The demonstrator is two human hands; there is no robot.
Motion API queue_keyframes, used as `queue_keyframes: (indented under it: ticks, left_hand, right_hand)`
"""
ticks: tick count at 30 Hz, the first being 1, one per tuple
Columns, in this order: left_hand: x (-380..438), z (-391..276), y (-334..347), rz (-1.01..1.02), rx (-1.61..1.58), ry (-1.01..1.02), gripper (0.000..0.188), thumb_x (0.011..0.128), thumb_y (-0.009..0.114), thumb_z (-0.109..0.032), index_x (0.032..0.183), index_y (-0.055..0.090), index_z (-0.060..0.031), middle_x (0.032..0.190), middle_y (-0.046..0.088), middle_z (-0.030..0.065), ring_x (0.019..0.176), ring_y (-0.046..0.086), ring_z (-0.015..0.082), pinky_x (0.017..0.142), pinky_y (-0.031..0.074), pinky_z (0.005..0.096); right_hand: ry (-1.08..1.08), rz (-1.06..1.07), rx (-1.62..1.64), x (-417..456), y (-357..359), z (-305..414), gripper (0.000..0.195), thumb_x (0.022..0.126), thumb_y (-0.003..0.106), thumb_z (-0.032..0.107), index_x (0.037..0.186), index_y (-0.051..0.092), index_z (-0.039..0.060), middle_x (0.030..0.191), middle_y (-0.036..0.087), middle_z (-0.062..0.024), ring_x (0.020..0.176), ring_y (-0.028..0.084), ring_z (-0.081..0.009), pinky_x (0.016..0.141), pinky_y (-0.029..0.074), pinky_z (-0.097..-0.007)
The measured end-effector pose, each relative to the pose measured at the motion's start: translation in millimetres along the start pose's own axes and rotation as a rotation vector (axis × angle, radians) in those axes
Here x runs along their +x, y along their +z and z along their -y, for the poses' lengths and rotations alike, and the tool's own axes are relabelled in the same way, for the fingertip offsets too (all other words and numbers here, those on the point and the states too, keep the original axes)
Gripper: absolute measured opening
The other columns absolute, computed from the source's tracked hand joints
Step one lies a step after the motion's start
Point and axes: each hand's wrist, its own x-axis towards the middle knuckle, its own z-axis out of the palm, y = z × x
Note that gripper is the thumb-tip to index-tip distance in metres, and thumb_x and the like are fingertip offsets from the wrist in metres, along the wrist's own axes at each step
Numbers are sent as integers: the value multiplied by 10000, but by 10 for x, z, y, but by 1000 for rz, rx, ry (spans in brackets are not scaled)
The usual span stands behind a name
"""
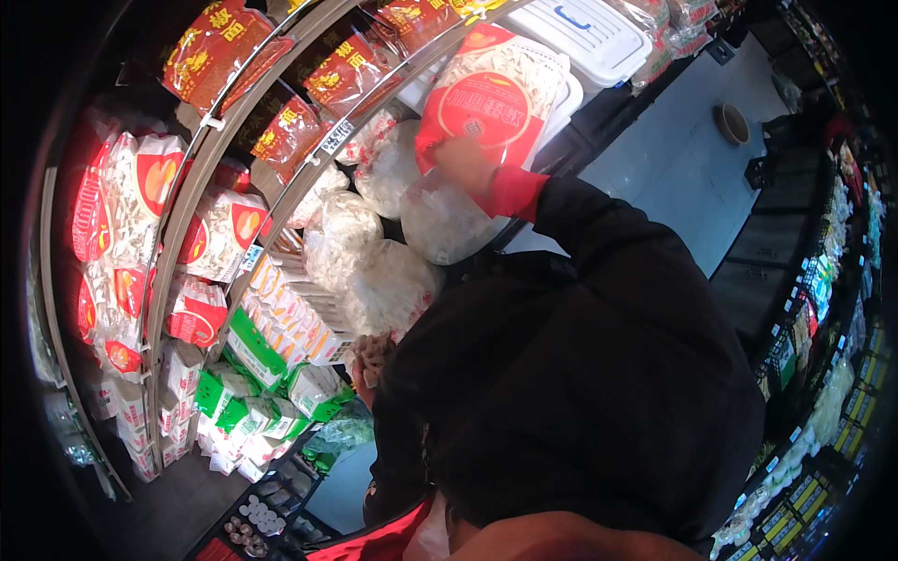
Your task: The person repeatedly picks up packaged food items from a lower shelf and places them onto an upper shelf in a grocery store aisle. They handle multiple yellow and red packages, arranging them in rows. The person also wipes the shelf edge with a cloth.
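Observation:
My right hand, below a red cuff, grips the lower edge of a red printed bag with a clear window. Pale flat noodle pieces show through the window. The bag lies slanted against white lidded plastic bins. My left hand is at the lower left, mostly hidden by my dark sleeve. It holds a clump of brownish, irregular food pieces. Between my hands sit several clear plastic bags with pale contents, with red print on some.
Curved shelves hold red chilli packets and red-and-white noodle bags. Green-and-white packets are stacked below. A round bowl stands on a pale surface at the right. Stocked shelves line the far right.

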Motion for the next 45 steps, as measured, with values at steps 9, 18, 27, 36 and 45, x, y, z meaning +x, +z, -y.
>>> queue_keyframes:
  ticks: [9,18,27,36,45]
  left_hand:
    - [54,20,166,-13,-76,-89,491,999,459,-415,1312,561,-51,1255,638,166,1151,629,320,1026,497,459]
    - [43,102,92,61,-214,-76,479,997,462,-414,1282,579,-47,1242,644,160,1141,631,319,1020,498,446]
    - [262,230,-75,241,-450,-14,492,980,462,-428,1257,596,-45,1200,666,194,1092,646,335,1016,491,468]
    - [-43,262,59,184,-494,66,536,977,468,-448,1263,578,-7,1195,652,193,1072,642,315,972,518,434]
    - [-250,288,4,-15,-298,245,524,994,432,-450,1265,586,-29,1139,680,164,1057,654,297,924,540,428]
  right_hand:
    - [-233,-180,-72,-503,-88,-16,796,856,655,547,1451,452,60,1451,448,-200,1365,396,-385,1118,284,-600]
    - [-266,-270,120,-354,-267,-290,594,847,707,339,1341,553,47,1439,452,-209,1352,408,-400,1102,310,-591]
    - [-397,-987,411,641,-2882,403,548,838,739,52,1348,540,24,1408,499,-227,1282,516,-414,1054,439,-423]
    - [-623,-1337,393,1139,-4183,1267,596,782,806,102,1323,566,35,1233,568,-195,1106,581,-366,950,479,-412]
    - [-800,-1270,-416,1654,-4606,2487,944,694,861,195,1507,382,199,1442,461,-133,1361,413,-353,1122,298,-597]
